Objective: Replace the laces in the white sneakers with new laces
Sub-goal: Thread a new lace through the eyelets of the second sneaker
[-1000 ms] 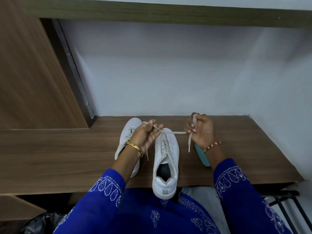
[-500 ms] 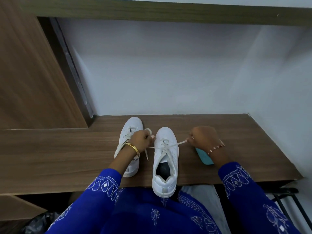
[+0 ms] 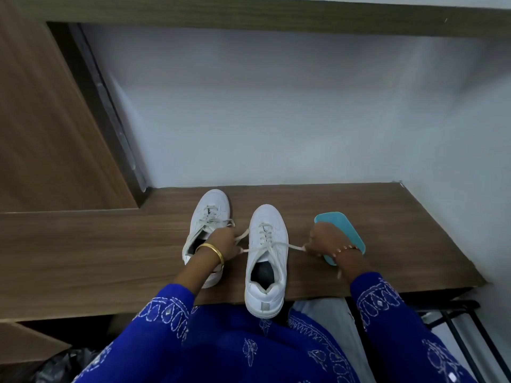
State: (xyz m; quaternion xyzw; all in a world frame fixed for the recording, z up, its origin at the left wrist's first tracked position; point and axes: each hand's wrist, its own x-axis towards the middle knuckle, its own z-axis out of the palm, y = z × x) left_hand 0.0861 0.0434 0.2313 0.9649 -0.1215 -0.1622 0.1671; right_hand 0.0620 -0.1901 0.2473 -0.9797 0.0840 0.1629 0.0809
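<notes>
Two white sneakers stand toes away from me on the wooden desk (image 3: 110, 252). The right sneaker (image 3: 266, 258) is laced, its heel hanging over the desk's front edge. Its off-white lace (image 3: 272, 246) stretches sideways, taut, across the top eyelets. My left hand (image 3: 225, 246) grips the lace's left end between the two shoes. My right hand (image 3: 322, 243) grips the lace's right end, low to the desk. The left sneaker (image 3: 207, 219) is laced too, partly hidden by my left wrist.
A flat teal object (image 3: 345, 230) lies on the desk under and behind my right hand. A white wall rises behind the desk, a wooden panel (image 3: 41, 134) at the left. A black metal frame (image 3: 467, 333) stands at the lower right, a dark bag (image 3: 55, 366) at the lower left.
Both hands came down from above the right sneaker's toe and moved apart, drawing the lace out flat and taut to either side at the top eyelets.
</notes>
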